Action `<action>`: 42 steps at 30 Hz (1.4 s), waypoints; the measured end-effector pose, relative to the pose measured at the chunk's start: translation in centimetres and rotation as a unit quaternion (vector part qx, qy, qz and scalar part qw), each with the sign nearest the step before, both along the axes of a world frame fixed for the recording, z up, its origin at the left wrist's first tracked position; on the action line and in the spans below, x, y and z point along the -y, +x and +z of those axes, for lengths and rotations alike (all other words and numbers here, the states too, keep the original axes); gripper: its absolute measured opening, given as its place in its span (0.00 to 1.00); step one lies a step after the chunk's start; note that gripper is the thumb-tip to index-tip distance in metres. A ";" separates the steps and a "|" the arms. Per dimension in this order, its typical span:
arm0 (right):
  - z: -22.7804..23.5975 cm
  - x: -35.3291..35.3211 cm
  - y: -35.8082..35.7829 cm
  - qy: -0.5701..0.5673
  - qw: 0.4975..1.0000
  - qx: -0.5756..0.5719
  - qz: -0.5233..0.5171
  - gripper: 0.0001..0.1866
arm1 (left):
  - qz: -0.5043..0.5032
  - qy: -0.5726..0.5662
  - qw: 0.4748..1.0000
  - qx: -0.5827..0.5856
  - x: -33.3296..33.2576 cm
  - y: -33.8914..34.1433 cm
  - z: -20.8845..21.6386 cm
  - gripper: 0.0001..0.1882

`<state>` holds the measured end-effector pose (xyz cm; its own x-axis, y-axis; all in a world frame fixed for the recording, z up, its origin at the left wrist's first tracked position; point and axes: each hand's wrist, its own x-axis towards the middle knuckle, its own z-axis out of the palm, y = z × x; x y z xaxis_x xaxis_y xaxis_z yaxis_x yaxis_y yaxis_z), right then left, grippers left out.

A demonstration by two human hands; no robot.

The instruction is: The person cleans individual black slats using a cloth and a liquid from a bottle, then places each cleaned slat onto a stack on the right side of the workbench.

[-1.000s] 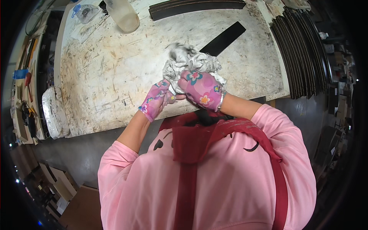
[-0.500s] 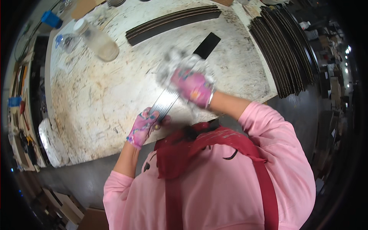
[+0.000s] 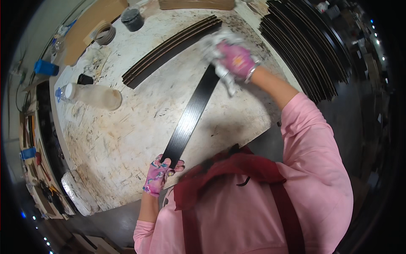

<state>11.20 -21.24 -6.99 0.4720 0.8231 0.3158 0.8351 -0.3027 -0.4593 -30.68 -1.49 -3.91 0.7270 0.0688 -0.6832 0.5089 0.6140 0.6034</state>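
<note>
A long, flat black strip point(image 3: 188, 116) with a glossy face slants across the worktable, its near end in my left hand point(image 3: 159, 172). That hand wears a pink patterned glove, with thumb and fingers closed on the strip. At the strip's far end, my right hand point(image 3: 237, 60), also in a pink flowered glove and blurred by motion, grips a crumpled white and grey rag point(image 3: 215, 47). The rag covers the strip's far tip. Beyond the strip lies a short stack of similar dark strips point(image 3: 171, 53).
A large stack of black strips point(image 3: 302, 46) fills the table's right side. At left lie a cloudy plastic bottle point(image 3: 95, 96), a small black cup point(image 3: 85, 79) and a tape roll point(image 3: 104, 34). A dark tub point(image 3: 132, 20) and cardboard box point(image 3: 196, 4) stand farther back. A wrapped bundle point(image 3: 78, 192) rests at the near-left edge.
My right hand has moved with the rag from the strip's middle to its far end, uncovering the middle. My left hand still holds the near end. The whole view has shifted.
</note>
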 end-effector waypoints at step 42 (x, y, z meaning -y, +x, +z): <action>-1.9 14.2 -6.1 -0.043 0.982 -0.044 -0.180 0.25 | -0.443 0.649 0.338 0.518 23.2 47.8 24.0 0.37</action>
<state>5.11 -35.41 -8.86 0.7593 0.6202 0.1970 0.6254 -0.6120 -0.4840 17.15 -24.71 20.12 0.6570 -0.7373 0.1572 -0.7519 -0.6257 0.2076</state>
